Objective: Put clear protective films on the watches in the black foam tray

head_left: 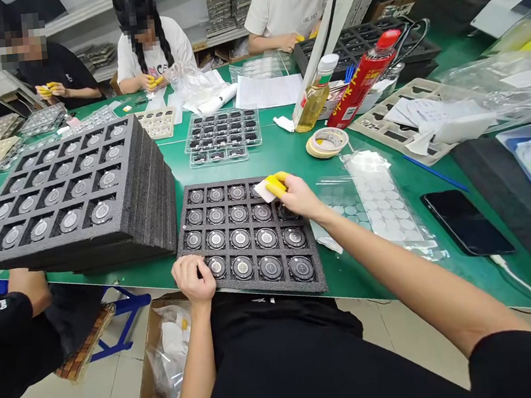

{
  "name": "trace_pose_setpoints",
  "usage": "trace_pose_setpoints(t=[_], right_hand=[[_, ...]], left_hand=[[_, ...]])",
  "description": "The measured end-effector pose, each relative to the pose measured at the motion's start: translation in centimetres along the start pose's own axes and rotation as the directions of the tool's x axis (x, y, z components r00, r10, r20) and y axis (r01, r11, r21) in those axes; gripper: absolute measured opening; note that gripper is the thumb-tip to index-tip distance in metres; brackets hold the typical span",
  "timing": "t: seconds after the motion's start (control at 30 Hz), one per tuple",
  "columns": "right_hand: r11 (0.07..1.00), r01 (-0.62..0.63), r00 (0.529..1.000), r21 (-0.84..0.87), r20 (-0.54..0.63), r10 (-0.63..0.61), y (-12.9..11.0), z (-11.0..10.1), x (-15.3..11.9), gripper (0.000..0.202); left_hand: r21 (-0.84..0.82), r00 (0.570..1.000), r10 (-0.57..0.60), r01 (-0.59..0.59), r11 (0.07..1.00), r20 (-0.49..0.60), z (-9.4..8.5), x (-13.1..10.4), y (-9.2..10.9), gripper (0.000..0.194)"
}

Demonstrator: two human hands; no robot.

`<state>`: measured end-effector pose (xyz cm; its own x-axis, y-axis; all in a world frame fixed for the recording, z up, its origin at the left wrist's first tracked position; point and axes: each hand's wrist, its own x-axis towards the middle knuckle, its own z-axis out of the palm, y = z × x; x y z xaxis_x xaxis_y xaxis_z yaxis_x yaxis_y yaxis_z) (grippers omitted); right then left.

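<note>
A black foam tray point(252, 226) lies on the table in front of me, with a round watch case back point(240, 238) showing in each visible cell. My right hand point(293, 193), with yellow finger cots on its fingertips, pinches a folded white wipe point(265, 191) over the far right part of this tray. The wipe partly covers a watch case in the far row. My left hand point(193, 278) is curled into a loose fist at the tray's near left corner. It hides the corner cell, and whether its fingers hold anything is hidden.
Left stands a tall stack of foam trays point(152, 184) with watch cases. Behind are clear plastic trays point(222, 128). To the right are tape rolls point(327, 142), an oil-coloured bottle point(317, 98), a red can point(364, 79), sticker sheets point(384, 201) and a phone point(466, 221). Several co-workers sit opposite.
</note>
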<state>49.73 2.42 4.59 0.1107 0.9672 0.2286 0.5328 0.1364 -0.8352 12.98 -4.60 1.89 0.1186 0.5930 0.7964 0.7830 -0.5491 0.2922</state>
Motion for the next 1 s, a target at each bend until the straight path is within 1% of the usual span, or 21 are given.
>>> trace_pose_setpoints(t=[0.03, 0.1, 0.17, 0.23, 0.37, 0.43, 0.5, 0.57, 0.7, 0.77, 0.9, 1.0], right_hand=[[1.0, -0.021, 0.999, 0.017, -0.036, 0.021, 0.5, -0.9, -1.1, 0.044], [0.995, -0.064, 0.986, 0.081, -0.15, 0.076, 1.2, -2.2, -3.3, 0.04], [0.984, -0.092, 0.953, 0.156, -0.274, 0.132, 1.5, -2.4, -5.4, 0.038], [0.975, -0.103, 0.922, 0.198, -0.348, 0.168, 1.4, -1.5, -7.2, 0.037], [0.975, -0.113, 0.903, 0.193, -0.39, 0.182, 0.5, 1.3, -9.4, 0.034], [0.976, -0.11, 0.896, 0.187, -0.407, 0.179, -0.1, 2.2, -10.0, 0.032], [0.978, -0.098, 0.896, 0.186, -0.41, 0.168, -0.8, 2.5, -10.8, 0.03], [0.985, -0.046, 0.899, 0.165, -0.422, 0.113, -1.5, 2.6, -11.8, 0.025], [0.99, 0.129, 0.905, 0.064, -0.415, -0.092, -2.3, 2.7, -14.5, 0.013], [0.984, 0.179, 0.903, 0.023, -0.4, -0.155, -2.4, 2.8, -15.7, 0.01], [0.971, 0.235, 0.884, -0.037, -0.408, -0.229, -2.5, 2.9, -17.5, 0.013], [0.955, 0.287, 0.886, -0.075, -0.359, -0.294, -3.4, 3.0, -18.4, 0.019]], left_hand=[[-0.006, 1.0, -0.004, 0.004, 1.0, -0.004, 0.1, -0.1, 0.0, 0.02], [-0.022, 1.0, -0.008, 0.008, 1.0, -0.01, 0.2, -0.1, -0.1, 0.019], [-0.039, 1.0, -0.01, 0.009, 0.999, -0.009, 0.2, -0.1, -0.2, 0.019], [-0.055, 1.0, -0.012, 0.011, 0.998, -0.004, 0.2, -0.1, -0.3, 0.019], [-0.082, 1.0, -0.01, 0.011, 0.997, 0.012, 0.3, 0.1, -0.5, 0.021], [-0.087, 1.0, -0.007, 0.009, 0.996, 0.023, 0.3, 0.3, -0.5, 0.022], [-0.083, 1.0, -0.006, 0.009, 0.996, 0.031, 0.4, 0.4, -0.4, 0.023], [-0.077, 0.999, -0.001, 0.004, 0.997, 0.04, 0.4, 0.5, -0.3, 0.023], [-0.079, 0.997, 0.03, -0.024, 0.997, 0.073, 0.1, 0.7, -0.1, 0.021], [-0.087, 0.993, 0.056, -0.047, 0.995, 0.106, -0.1, 0.8, 0.0, 0.02], [-0.114, 0.976, 0.12, -0.101, 0.988, 0.182, -0.4, 0.9, -0.1, 0.015], [-0.13, 0.965, 0.151, -0.125, 0.984, 0.213, -0.5, 0.9, -0.1, 0.012]])
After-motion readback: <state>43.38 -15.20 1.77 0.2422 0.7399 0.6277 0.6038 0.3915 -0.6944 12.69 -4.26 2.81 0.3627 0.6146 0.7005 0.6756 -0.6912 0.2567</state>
